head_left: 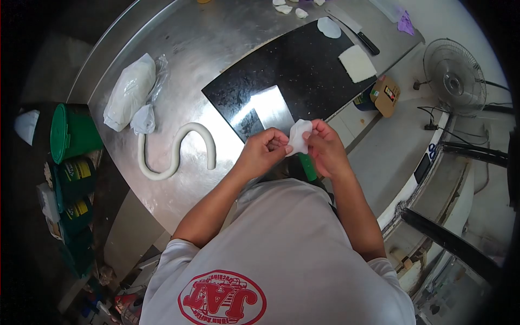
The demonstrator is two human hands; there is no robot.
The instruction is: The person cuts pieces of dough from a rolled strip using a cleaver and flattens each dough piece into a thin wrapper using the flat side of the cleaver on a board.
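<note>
Both hands are raised above the near edge of the tabletop (206, 49), working one small piece of white dough (299, 135) between them. The left hand (264, 149) pinches its left edge with fingers drawn close; the right hand (325, 146) grips the right side in the same narrow pinch. The piece is held in the air, clear of the black stone slab (303, 76) below and beyond it.

On the steel surface to the left lies a long dough rope (179, 151), bent into an S. Beside it sits a bag of dough (129, 92). At the far end of the slab lie a flat dough round (329, 27), a square slice (357, 63) and a knife (352, 30).

Risk noted: the held piece looks thin and stretched; uneven pull from either side could tear it. It is also held near the tabletop edge, so a slipped grip could drop it off the work surface.
</note>
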